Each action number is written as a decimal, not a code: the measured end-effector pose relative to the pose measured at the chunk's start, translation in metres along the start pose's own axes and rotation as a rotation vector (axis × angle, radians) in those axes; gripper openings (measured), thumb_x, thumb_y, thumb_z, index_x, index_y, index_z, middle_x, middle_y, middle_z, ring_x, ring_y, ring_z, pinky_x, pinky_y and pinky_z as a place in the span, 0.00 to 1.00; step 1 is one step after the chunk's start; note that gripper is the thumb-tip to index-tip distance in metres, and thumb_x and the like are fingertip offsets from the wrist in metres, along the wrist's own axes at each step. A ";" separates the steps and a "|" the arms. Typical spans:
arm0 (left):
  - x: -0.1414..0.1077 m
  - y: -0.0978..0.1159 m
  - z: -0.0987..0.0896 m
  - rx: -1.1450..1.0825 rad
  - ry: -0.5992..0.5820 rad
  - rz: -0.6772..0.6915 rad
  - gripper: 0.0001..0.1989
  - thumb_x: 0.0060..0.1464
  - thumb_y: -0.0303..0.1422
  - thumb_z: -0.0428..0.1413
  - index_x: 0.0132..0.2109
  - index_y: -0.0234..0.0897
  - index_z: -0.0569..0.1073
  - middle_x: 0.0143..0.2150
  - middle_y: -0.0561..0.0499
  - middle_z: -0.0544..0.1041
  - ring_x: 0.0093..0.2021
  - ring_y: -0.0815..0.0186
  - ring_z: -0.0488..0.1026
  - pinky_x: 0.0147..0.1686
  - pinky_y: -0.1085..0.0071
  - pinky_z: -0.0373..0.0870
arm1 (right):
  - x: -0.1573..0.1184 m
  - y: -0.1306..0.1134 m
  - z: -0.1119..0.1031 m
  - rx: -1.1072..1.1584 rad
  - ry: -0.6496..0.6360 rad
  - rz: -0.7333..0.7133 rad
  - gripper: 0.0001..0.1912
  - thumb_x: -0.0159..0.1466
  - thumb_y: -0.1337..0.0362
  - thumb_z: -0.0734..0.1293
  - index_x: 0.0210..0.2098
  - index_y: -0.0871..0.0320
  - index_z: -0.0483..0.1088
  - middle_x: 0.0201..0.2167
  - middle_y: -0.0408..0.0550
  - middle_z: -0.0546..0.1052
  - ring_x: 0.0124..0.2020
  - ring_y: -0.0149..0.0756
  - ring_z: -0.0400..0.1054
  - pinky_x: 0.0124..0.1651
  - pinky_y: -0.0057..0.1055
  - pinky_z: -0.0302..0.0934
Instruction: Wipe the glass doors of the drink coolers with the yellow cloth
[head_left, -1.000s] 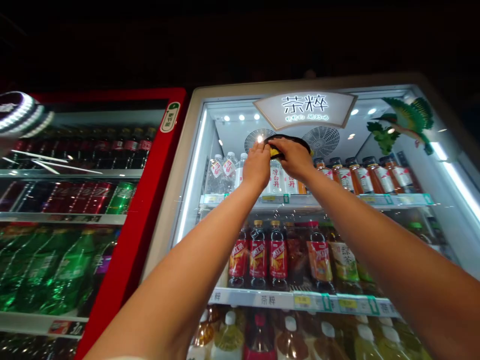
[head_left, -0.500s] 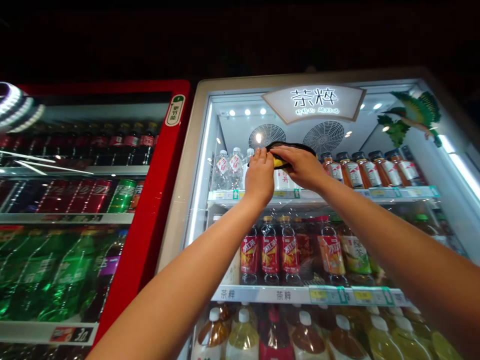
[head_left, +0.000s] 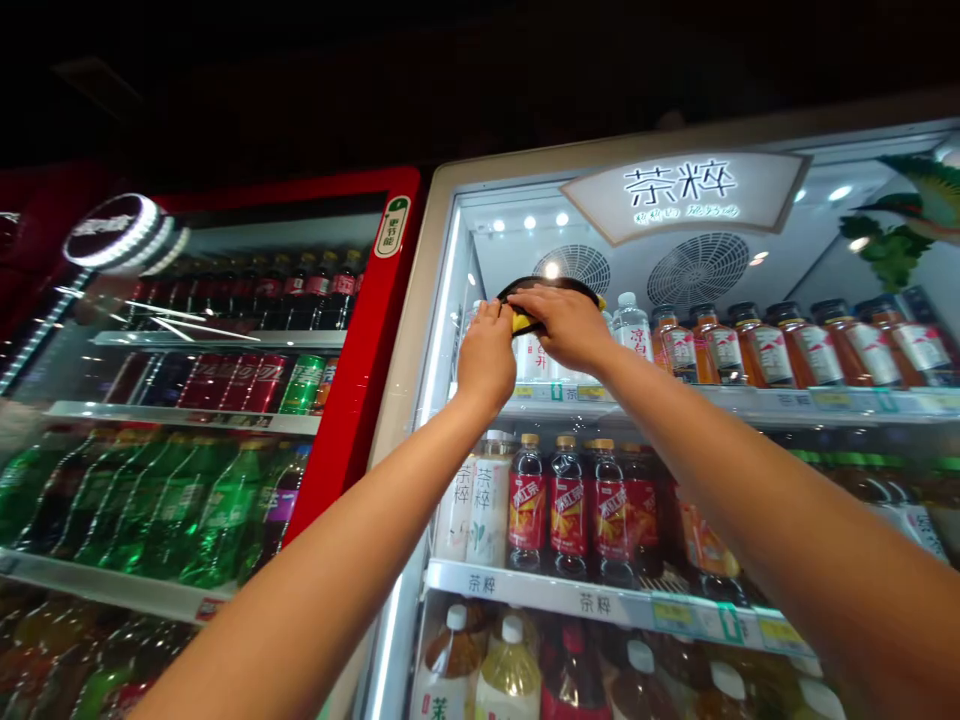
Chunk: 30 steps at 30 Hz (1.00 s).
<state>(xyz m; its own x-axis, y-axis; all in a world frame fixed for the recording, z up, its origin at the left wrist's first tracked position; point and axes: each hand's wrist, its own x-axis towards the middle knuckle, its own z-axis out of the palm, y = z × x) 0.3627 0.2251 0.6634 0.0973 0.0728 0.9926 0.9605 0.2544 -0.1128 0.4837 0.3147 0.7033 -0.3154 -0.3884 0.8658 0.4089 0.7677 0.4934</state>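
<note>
The right hand (head_left: pixel 571 325) grips a black and yellow thing (head_left: pixel 522 321), its fingers bent over the top. The left hand (head_left: pixel 486 355) has its fingers up against the thing's left end, but I can't tell how tightly they hold. The thing is up high, in front of the top shelf (head_left: pixel 757 402) of a pale fridge (head_left: pixel 415 335), below and left of a white sign (head_left: pixel 679 192). The hands block some water bottles (head_left: pixel 630 325) and part of a round fan cover (head_left: pixel 577 262). Brown bottles (head_left: pixel 772 348) stand to the right. The right arm (head_left: pixel 697 445) hides some red-label bottles (head_left: pixel 568 505) underneath. On the left, a red fridge (head_left: pixel 356 440) holds green bottles (head_left: pixel 234 515) and cans (head_left: pixel 304 385).
</note>
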 end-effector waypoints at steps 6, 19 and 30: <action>-0.020 0.018 0.005 -0.001 -0.040 0.028 0.29 0.63 0.17 0.41 0.69 0.32 0.64 0.74 0.41 0.61 0.75 0.57 0.52 0.72 0.54 0.55 | -0.032 0.009 -0.014 0.010 -0.053 -0.090 0.30 0.64 0.74 0.64 0.64 0.54 0.68 0.65 0.48 0.73 0.66 0.45 0.66 0.68 0.48 0.60; 0.027 -0.053 -0.029 0.047 -0.071 0.034 0.27 0.66 0.19 0.40 0.69 0.28 0.63 0.73 0.37 0.62 0.75 0.58 0.54 0.72 0.60 0.53 | 0.052 -0.038 0.033 0.002 0.078 0.133 0.29 0.62 0.75 0.63 0.62 0.56 0.71 0.64 0.51 0.73 0.66 0.51 0.66 0.69 0.52 0.58; 0.001 -0.054 -0.016 -0.054 -0.072 0.129 0.29 0.65 0.18 0.38 0.69 0.30 0.64 0.74 0.38 0.60 0.75 0.59 0.52 0.73 0.56 0.53 | 0.016 -0.033 0.024 -0.007 0.021 0.023 0.32 0.60 0.77 0.63 0.63 0.52 0.70 0.63 0.46 0.74 0.65 0.45 0.67 0.69 0.49 0.59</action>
<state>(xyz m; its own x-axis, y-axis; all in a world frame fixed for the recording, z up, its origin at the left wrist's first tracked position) 0.3145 0.1961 0.6711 0.2038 0.1706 0.9640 0.9540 0.1864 -0.2347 0.4444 0.2954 0.6989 -0.2883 -0.3816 0.8782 0.4214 0.7730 0.4742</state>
